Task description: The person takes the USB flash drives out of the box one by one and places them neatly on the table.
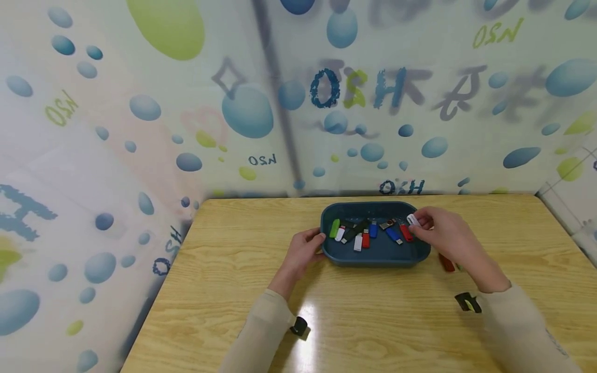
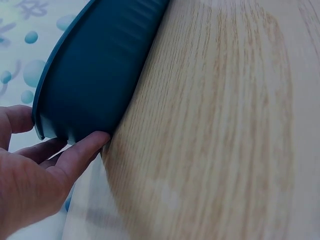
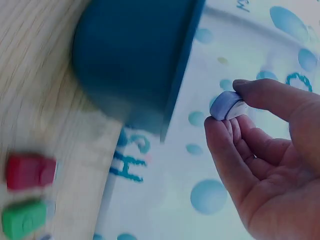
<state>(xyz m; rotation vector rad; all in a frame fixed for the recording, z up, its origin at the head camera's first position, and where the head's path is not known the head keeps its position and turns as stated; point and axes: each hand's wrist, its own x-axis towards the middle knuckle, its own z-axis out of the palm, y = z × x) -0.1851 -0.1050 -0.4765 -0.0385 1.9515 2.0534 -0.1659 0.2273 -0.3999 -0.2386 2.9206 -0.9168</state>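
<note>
A dark blue plastic tray (image 1: pixel 377 263) stands towards the back of the wooden table, holding several USB sticks in green, white, black, blue and red. My left hand (image 1: pixel 300 254) grips the tray's left end; in the left wrist view its fingers (image 2: pixel 82 152) curl around the end wall (image 2: pixel 82 107). Over the tray's right rim, my right hand (image 1: pixel 450 237) pinches a white USB stick (image 1: pixel 412 219) between thumb and fingertips. The right wrist view shows that white stick (image 3: pixel 225 105) held beyond the tray's rim, apart from it.
Outside the tray, a red USB stick (image 1: pixel 446 262) lies on the table to the right, with a green one (image 3: pixel 24 219) beside it, partly hidden by my right arm in the head view. A patterned wall covering (image 1: pixel 298 134) rises behind the table's back edge.
</note>
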